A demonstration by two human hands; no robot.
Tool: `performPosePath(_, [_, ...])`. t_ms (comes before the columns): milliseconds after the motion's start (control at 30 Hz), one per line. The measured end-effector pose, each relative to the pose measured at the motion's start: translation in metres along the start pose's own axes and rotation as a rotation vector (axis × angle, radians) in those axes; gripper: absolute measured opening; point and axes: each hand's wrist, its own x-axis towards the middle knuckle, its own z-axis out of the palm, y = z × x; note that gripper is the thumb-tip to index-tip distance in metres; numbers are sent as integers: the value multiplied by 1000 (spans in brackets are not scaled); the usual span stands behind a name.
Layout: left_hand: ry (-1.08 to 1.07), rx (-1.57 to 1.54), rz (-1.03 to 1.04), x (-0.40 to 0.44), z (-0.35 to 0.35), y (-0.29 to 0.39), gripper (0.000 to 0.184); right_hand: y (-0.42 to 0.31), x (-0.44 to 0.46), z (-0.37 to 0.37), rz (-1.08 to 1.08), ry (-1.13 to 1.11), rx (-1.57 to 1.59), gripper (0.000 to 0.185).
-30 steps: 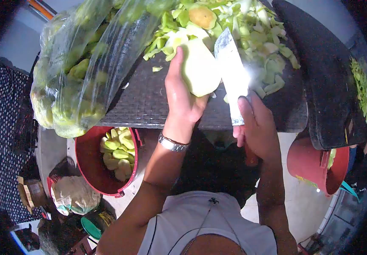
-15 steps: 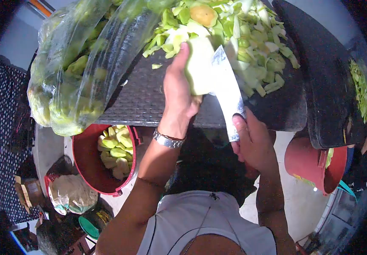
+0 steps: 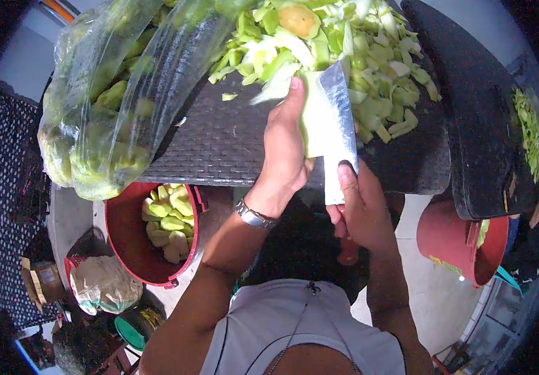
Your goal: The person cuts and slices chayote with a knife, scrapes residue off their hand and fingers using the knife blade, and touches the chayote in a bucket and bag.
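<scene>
A pale green peeled fruit (image 3: 314, 125) is gripped in my left hand (image 3: 287, 137), whose thumb lies along its near side. My right hand (image 3: 363, 203) is wrapped round the handle of a broad-bladed knife (image 3: 338, 106), with the thumb at the blade's base. The blade lies along the right face of the fruit, its tip pointing up and away. Just beyond the fruit is a heap of green and whitish peelings (image 3: 369, 69), with a yellowish round piece (image 3: 299, 22) on top. A blurred strip of peel (image 3: 277, 84) is beside my left thumb.
A clear plastic bag (image 3: 104, 119) of green fruit rests at the left of the dark woven table (image 3: 219, 140). Beneath stands a red bucket (image 3: 125, 240) holding peeled fruit (image 3: 170, 219). Another red bucket (image 3: 441, 240) and a black chair (image 3: 482, 125) are at right.
Both hands have shifted right, and the fruit with them. The knife has turned more upright against the fruit. A strip of peel now shows blurred to the left of the fruit.
</scene>
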Motion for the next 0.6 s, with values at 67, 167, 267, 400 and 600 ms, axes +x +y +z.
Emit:
performPosePath(67, [45,-32,22,1,-5,-4,58,-3,2,-1,35,5,7,30])
performPosePath(167, [188,-210,119,9,-7,0,56,-5,1,-5,-18,83,-158,32])
performPosePath(267, [189,-370,170,8,-14,14,61,-3,-11,-5,-223,241,-489,33])
performPosePath(400, [-110,-532,121,11,-30,14,64,-9,-20,1,-363,158,-668,44])
performPosePath(600, [72,-344,228,14,-30,7,73,7,-29,20,-297,196,-861,51])
